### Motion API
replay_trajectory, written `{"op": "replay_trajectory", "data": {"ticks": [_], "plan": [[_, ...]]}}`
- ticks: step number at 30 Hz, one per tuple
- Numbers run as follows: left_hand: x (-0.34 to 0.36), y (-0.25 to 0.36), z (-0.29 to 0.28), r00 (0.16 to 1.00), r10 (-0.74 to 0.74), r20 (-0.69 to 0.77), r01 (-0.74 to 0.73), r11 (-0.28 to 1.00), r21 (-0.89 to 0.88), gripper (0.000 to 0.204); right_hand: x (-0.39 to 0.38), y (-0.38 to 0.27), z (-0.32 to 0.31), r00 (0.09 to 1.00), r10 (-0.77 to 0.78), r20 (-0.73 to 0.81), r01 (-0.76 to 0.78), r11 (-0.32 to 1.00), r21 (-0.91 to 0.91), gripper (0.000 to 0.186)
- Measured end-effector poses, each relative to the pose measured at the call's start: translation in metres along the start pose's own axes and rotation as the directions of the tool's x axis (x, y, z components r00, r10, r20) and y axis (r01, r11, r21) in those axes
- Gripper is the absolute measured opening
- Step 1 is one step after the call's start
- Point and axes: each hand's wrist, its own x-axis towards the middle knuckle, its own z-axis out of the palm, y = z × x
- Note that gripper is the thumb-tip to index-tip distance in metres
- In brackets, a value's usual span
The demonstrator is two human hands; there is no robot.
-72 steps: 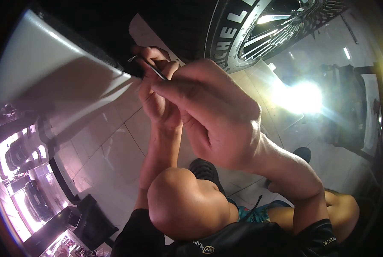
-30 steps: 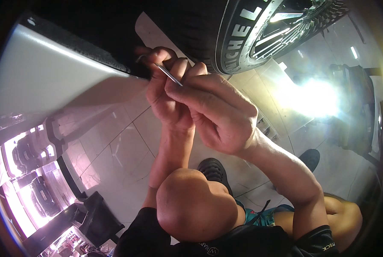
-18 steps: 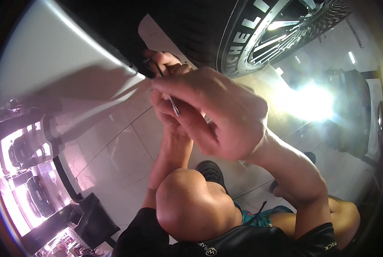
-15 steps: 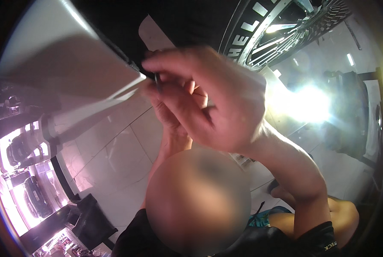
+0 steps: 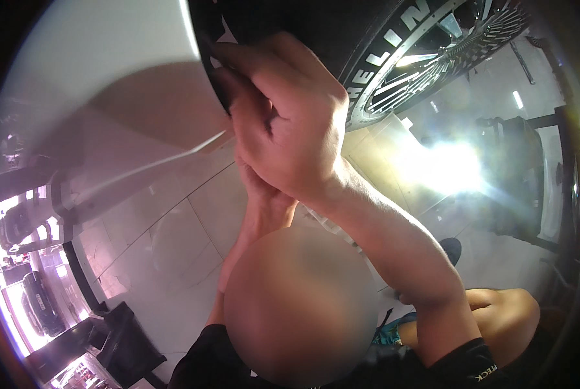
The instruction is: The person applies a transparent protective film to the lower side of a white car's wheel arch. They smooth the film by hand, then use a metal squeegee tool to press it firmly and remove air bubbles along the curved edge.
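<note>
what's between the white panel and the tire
In the head view, the right hand lies between the white panel and the tire, with a dark area above it, too dim to make out; the left hand is mostly hidden behind the right.

Left of the wheel (image 5: 426,72), a white panel (image 5: 115,58) bars passage; the right hand (image 5: 290,107), overlapping the left hand (image 5: 257,183), occupies part of the gap between panel and wheel. Below the wheel, room opens over the tiled floor (image 5: 170,240), interrupted by a glaring lamp (image 5: 449,166).
</note>
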Motion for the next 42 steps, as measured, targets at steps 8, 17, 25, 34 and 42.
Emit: {"op": "replay_trajectory", "data": {"ticks": [8,17,25,34,42], "plan": [[0.004,-0.007,-0.003,0.977,0.059,0.206,-0.071,0.996,0.055,0.044,-0.005,-0.003,0.001,0.988,0.121,-0.100,-0.118,0.992,0.038,0.026],[0.010,-0.003,-0.031,0.932,0.032,0.360,-0.074,0.992,0.104,0.048,-0.010,0.000,0.006,0.993,0.119,-0.025,-0.121,0.989,-0.088,0.029],[0.004,-0.001,-0.043,0.952,0.074,0.296,-0.159,0.948,0.274,0.046,-0.014,-0.013,-0.006,0.930,0.156,0.333,-0.075,0.967,-0.244,0.044],[0.000,0.000,-0.043,0.956,0.030,0.291,-0.090,0.977,0.195,0.046,-0.005,-0.019,-0.005,0.870,0.254,0.423,-0.078,0.917,-0.391,0.040],[-0.005,0.000,-0.041,0.959,-0.020,0.283,-0.019,0.991,0.135,0.046,0.006,-0.021,-0.014,0.698,0.375,0.611,-0.105,0.896,-0.431,0.029]]}}
